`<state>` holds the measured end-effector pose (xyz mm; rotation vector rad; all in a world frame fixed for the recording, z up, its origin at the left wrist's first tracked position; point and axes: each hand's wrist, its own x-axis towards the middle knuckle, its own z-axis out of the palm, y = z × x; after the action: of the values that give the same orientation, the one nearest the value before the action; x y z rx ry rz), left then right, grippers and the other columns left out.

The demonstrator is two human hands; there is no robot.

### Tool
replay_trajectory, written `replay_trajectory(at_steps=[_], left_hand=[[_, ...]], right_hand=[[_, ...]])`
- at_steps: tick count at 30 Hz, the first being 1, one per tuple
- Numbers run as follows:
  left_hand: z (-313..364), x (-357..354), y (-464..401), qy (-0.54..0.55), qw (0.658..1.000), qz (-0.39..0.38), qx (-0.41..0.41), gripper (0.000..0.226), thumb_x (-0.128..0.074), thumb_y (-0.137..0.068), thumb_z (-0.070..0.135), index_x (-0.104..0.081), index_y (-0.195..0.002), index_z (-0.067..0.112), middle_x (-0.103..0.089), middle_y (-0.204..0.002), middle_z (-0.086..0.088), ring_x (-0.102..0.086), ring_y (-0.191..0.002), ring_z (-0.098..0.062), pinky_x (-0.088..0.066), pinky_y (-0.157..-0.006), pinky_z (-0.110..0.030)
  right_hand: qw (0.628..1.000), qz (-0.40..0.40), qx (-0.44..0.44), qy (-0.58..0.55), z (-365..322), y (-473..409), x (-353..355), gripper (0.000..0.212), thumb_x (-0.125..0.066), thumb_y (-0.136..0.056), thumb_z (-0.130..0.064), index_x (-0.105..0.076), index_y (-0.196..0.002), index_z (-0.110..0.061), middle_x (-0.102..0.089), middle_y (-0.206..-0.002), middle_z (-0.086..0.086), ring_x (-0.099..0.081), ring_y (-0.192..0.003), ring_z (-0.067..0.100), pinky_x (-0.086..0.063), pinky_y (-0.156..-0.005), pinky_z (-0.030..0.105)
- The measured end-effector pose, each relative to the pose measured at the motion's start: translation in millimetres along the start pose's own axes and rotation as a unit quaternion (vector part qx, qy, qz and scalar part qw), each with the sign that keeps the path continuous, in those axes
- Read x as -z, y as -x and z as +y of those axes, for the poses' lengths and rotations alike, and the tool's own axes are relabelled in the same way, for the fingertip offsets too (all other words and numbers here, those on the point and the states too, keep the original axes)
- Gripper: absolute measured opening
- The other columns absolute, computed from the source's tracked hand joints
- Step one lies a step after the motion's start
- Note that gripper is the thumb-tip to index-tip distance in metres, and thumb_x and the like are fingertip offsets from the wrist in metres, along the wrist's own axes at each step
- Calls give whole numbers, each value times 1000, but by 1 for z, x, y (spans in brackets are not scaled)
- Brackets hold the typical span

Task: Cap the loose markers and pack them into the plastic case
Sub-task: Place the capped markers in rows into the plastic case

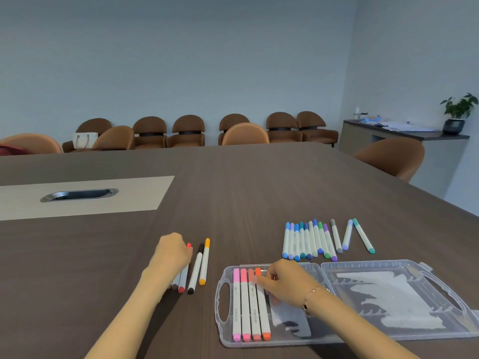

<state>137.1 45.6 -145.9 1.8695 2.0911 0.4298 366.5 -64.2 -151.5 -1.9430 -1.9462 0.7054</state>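
The clear plastic case (222, 317) lies open and flat at the near right. Its left half holds two pink markers, a salmon one and an orange marker (263, 317), side by side. My right hand (287, 283) is over that half, its fingertips pinched on the orange marker's upper end. My left hand (172, 255) is curled over a red marker (183, 279) and a grey marker (176, 281) lying on the table. Beside them lie a black marker (195, 270) and a yellow marker (204, 263), both capped.
A row of capped blue, green and purple markers (308, 240) lies beyond the case, with a grey marker (336, 237), a lilac one and a teal one to its right. The case's right half (388, 294) holds only a white liner. Chairs ring the brown table (259, 182).
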Motion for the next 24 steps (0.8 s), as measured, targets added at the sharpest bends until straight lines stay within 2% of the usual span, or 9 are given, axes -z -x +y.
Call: replay_trajectory(at_steps=[2,5,7,9,11,14,18,20,24], left_hand=[[-4,8,-1,-17,1000,-17,4,20,-57,-90,22,-60,-78,7,-64,-85,-2,-52,-57,-10,-43,-54,-20],[-5,4,3,-73,995,-63,9,24,-65,-84,30,-57,-96,10,-50,-72,2,-51,-62,-9,-38,-50,-17],[-1,-2,9,-95,994,-60,0,25,-66,-83,29,-53,-95,11,-48,-73,3,-50,-62,-8,-39,-50,-16],[1,-4,9,-96,994,-54,-4,24,-66,-81,27,-47,-78,12,-49,-72,1,-50,-60,-11,-42,-52,-18],[5,2,10,-63,996,-65,2,26,-65,-80,27,-44,-70,14,-53,-72,-1,-50,-59,-13,-43,-54,-21],[14,19,17,35,993,-114,-20,26,-65,-84,34,-63,-74,10,-60,-69,-2,-52,-59,-12,-45,-56,-20],[37,33,49,144,954,-241,-102,25,-67,-82,46,-76,-78,23,-61,-59,8,-51,-48,-1,-42,-52,-14],[48,30,60,148,945,-258,-138,25,-67,-81,48,-78,-83,26,-62,-59,11,-49,-51,-2,-42,-56,-15],[61,28,72,152,941,-250,-171,23,-64,-86,43,-77,-89,25,-66,-61,12,-51,-50,-2,-42,-57,-15]], right_hand=[[1000,3,3,-1,2,0,0,37,-51,-92,-43,-52,-63,-19,-55,-61,-6,-49,-54,5,-40,-59,14],[1000,-3,10,-8,4,0,0,33,-52,-93,-38,-57,-68,-17,-56,-62,-7,-51,-54,5,-39,-55,12],[1000,-6,13,-14,4,0,1,32,-54,-92,-37,-60,-70,-15,-56,-61,-8,-50,-53,5,-36,-55,11],[1000,-6,11,-24,4,0,1,32,-55,-92,-36,-66,-75,-10,-55,-59,-8,-49,-53,5,-35,-55,11],[999,2,7,-37,4,0,2,33,-56,-91,-35,-67,-75,-9,-55,-58,-8,-48,-51,4,-36,-55,11],[994,52,13,-101,0,-1,5,27,-58,-91,-34,-61,-71,-17,-58,-60,-8,-51,-50,0,-39,-53,9],[962,64,30,-265,-20,-3,12,24,-55,-92,-36,-67,-96,-15,-66,-74,-2,-52,-52,3,-44,-50,15],[947,40,23,-318,-30,-5,15,28,-54,-92,-39,-67,-96,-15,-63,-68,0,-50,-48,7,-46,-46,18],[939,17,-11,-345,-37,-10,16,37,-55,-91,-42,-68,-96,-7,-53,-57,3,-59,-65,20,-58,-74,36]])
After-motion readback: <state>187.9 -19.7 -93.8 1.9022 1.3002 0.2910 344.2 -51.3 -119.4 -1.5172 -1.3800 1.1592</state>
